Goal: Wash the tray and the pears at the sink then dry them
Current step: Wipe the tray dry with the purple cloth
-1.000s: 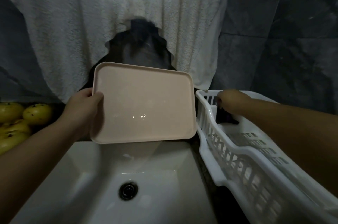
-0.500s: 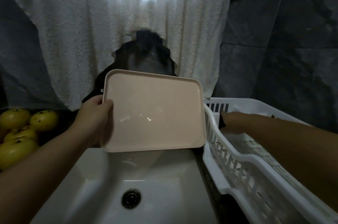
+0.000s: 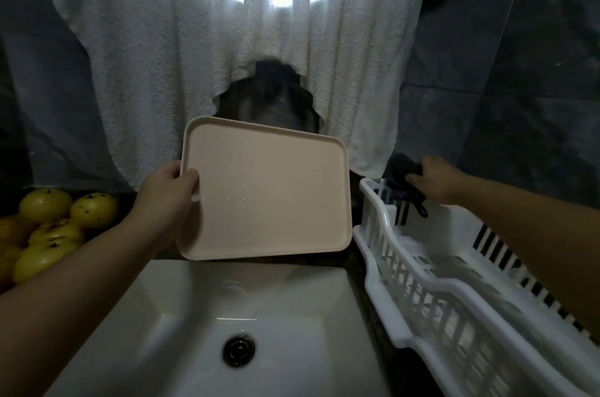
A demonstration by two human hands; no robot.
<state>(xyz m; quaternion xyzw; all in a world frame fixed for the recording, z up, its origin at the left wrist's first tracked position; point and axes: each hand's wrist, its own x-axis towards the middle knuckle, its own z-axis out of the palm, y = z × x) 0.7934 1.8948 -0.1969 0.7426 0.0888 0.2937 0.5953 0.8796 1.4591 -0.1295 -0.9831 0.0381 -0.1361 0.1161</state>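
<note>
A pale pink rectangular tray [image 3: 269,195] is held tilted up above the back edge of the white sink [image 3: 181,315]. My left hand [image 3: 167,193] grips the tray's left rim. My right hand [image 3: 431,180] is closed on a dark cloth [image 3: 404,180] lifted over the far end of the white dish rack [image 3: 422,286]. Several yellow pears [image 3: 48,224] lie in a pile on the counter at the far left.
A white towel [image 3: 227,55] hangs on the wall behind the sink, with a dark gap at its lower middle. The drain [image 3: 239,349] sits in the sink's bottom. Dark tiled walls stand to the right and left.
My right hand has come up out of the dish rack with the dark cloth in it. The tray has stayed in my left hand above the sink.
</note>
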